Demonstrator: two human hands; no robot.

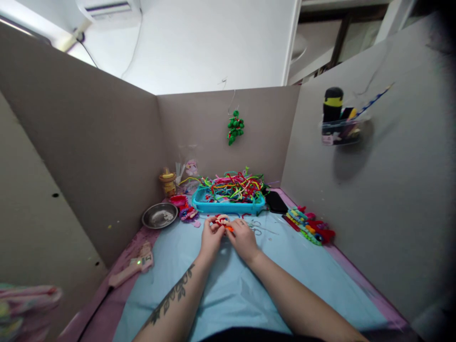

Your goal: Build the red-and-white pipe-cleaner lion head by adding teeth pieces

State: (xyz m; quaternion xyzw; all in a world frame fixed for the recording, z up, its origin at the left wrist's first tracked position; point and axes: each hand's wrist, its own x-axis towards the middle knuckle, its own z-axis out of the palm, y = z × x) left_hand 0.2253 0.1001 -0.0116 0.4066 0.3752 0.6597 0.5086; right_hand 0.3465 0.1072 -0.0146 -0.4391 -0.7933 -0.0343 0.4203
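Observation:
Between both hands, over the blue table cover [228, 285], is a small fuzzy craft piece [223, 219] in red, white and orange, apparently made of pipe cleaners. My left hand [211, 236] pinches its left side, fingers closed. My right hand [243, 239] grips its right side, with an orange bit showing under the fingers. The hands cover much of the piece, so its full shape is hidden. Just right of my right hand lie scissors [255, 228] on the cover. Beyond the hands stands a blue tray [228, 207] heaped with colourful pipe cleaners [238, 186].
At left are a metal bowl [160, 216] with small white bits and a pink glue gun [131, 270] with a cord. A black phone [276, 202] and colourful fuzzy pieces [309, 227] lie right. Grey partitions [199, 128] enclose the table; a green ornament [235, 127] hangs at the back.

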